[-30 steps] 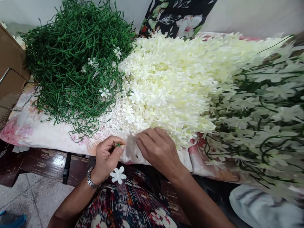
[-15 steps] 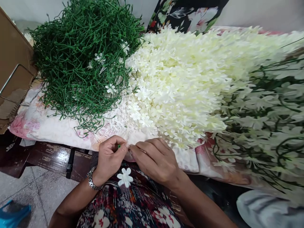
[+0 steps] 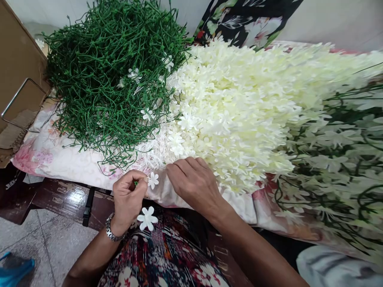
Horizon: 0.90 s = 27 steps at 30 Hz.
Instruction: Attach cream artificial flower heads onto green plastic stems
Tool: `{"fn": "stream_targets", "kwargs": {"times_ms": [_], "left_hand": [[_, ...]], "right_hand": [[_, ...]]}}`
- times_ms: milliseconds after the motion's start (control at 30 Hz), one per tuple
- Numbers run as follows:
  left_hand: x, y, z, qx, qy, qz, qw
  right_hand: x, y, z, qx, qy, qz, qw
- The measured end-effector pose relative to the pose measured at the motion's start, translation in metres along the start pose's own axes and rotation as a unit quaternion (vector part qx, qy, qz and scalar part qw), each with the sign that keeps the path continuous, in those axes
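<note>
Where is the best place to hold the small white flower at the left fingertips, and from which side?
Probably by its centre, pinched from behind the petals. The small white flower faces up with thin petals spread flat, so squeezing their edges would likely bend them. The left hand holds a green stem tip beside it; the right hand could come from the right.
</note>
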<state>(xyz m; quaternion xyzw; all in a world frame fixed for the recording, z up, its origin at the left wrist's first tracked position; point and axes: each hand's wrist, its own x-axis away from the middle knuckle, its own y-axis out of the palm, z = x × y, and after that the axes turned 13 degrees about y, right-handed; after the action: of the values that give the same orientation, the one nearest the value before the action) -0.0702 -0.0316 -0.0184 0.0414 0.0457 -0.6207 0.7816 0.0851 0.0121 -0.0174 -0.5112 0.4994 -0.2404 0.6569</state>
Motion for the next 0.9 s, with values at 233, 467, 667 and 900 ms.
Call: {"fn": "stream_targets", "kwargs": {"times_ms": [233,467,667,900], "left_hand": [[0.002,0.006,-0.004,0.013,-0.005,-0.003,1.000],[0.007,0.017,0.002,0.015,0.040,-0.029,0.999],[0.007,0.019,0.003,-0.005,0.102,-0.064,0.993],[0.007,0.020,-0.005,0.095,0.064,-0.082,0.990]], "right_hand": [[0.018,-0.021,0.010,-0.248,0.102,0.004,0.963],[0.022,-0.033,-0.010,-0.369,0.124,0.002,0.921],[0.025,-0.021,-0.013,-0.303,0.099,0.070,0.945],[0.027,-0.020,-0.012,-0.277,0.089,0.088,0.953]]}}
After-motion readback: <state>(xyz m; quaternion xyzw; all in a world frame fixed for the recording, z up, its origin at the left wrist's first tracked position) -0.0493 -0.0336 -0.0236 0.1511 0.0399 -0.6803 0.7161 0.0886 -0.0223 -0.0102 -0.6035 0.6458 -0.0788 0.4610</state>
